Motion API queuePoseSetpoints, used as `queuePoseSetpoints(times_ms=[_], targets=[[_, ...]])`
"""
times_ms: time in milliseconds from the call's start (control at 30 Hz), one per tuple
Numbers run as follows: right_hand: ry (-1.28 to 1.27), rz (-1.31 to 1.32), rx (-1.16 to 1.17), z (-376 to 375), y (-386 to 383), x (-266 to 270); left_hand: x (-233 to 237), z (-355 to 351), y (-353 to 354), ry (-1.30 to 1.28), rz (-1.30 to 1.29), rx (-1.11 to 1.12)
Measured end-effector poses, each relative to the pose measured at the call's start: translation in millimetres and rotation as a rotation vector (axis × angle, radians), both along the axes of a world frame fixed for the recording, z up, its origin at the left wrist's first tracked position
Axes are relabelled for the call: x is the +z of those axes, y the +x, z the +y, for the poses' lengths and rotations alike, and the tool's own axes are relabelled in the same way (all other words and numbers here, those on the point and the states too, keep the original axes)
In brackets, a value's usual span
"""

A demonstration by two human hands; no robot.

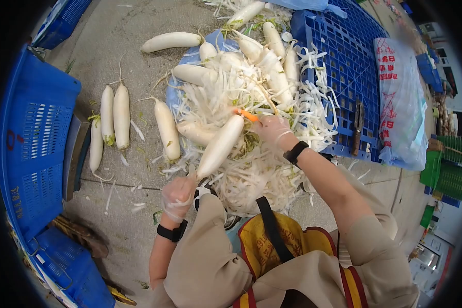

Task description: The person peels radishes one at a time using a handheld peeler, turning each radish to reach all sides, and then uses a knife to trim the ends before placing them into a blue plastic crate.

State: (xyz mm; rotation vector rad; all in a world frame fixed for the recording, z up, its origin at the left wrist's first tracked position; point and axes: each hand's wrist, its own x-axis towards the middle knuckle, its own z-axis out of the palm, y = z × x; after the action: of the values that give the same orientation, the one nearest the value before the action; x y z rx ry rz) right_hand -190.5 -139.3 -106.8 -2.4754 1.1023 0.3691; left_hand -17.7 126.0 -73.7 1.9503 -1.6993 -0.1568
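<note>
My left hand (178, 197), in a clear plastic glove, is closed around the lower tip of a white daikon radish (220, 148). This radish points up and away from me above a heap of peelings (251, 192). My right hand (275, 130), also gloved, grips an orange-handled peeler (247, 114) near the radish's upper end; the peeler's blade is blurred. Beyond the hands, several more daikons, such as one with a tapered end (277, 82), lie on and around the peelings. To the left, one daikon (166, 128) rests on the floor.
Blue crates (41, 128) stand along the left. At the right, a blue plastic pallet (339, 66) carries a knife (358, 126) and a plastic bag with red print (403, 102). Several daikons, including a slim one (121, 115), lie on the concrete floor (123, 200).
</note>
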Motion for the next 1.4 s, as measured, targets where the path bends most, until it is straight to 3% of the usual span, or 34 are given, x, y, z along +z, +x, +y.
queuePoseSetpoints(times_ms=[67,133,167,233,267,300,367,400,467,500,567,600,667,700,767,833,933,1067,1133,1167,1233,1267,1300,1367,1400], targets=[[-0.015,-0.056,0.063,10,-1,5,1,-1,3,0.005,-0.005,0.024],[-0.047,-0.252,0.391,59,-6,29,-6,3,4,0.017,-0.022,-0.013],[-0.041,-0.249,0.386,62,-3,38,-5,3,3,0.023,-0.018,-0.018],[0.216,-0.024,0.387,64,3,53,0,0,4,0.017,-0.042,-0.1],[0.174,0.134,0.244,40,8,54,1,2,3,0.019,-0.042,-0.103],[0.168,0.132,0.246,15,4,39,1,2,3,0.024,-0.063,-0.117],[0.01,-0.002,0.003,-18,-12,-2,4,1,4,0.025,-0.089,-0.131],[-0.03,0.142,0.05,-3,1,15,6,0,6,0.025,-0.105,-0.132],[0.034,-0.17,0.262,44,0,39,6,-2,4,0.027,-0.109,-0.123],[0.039,-0.166,0.258,57,0,43,5,-1,5,0.049,-0.129,-0.129],[0.156,-0.151,0.463,73,2,49,5,0,7,0.076,-0.153,-0.138],[0.179,0.089,0.328,54,14,61,8,2,7,0.081,-0.153,-0.173],[0.056,0.215,0.111,0,13,20,11,0,7,0.074,-0.16,-0.201],[-0.039,0.046,0.149,-18,12,23,11,-1,6,0.058,-0.169,-0.171],[-0.047,0.083,0.056,-5,9,18,10,-2,9,0.041,-0.176,-0.14],[0.04,0.039,0.329,34,21,62,4,2,10,0.068,-0.141,-0.195],[0.277,-0.069,0.459,64,20,85,12,0,7,0.077,-0.178,-0.206],[0.068,0.152,0.073,-18,18,28,1,3,2,0.052,-0.193,-0.206],[0.071,0.179,0.043,-22,11,20,1,-1,-7,0.194,0.299,0.212],[0.068,0.207,0.016,-25,8,15,-2,0,0,0.192,0.299,0.212],[0.098,0.195,-0.015,-20,3,13,-10,2,19,0.662,1.601,0.42],[0.121,0.181,-0.047,-18,2,13,-14,-3,20,0.708,1.759,0.481],[0.147,0.163,-0.082,-16,1,12,-24,-3,22,0.711,1.755,0.486],[0.16,0.164,-0.089,-15,-1,10,-47,-2,30,0.611,2.156,0.183],[0.168,0.172,-0.091,-15,-2,10,-47,-6,28,0.574,2.257,0.236]])
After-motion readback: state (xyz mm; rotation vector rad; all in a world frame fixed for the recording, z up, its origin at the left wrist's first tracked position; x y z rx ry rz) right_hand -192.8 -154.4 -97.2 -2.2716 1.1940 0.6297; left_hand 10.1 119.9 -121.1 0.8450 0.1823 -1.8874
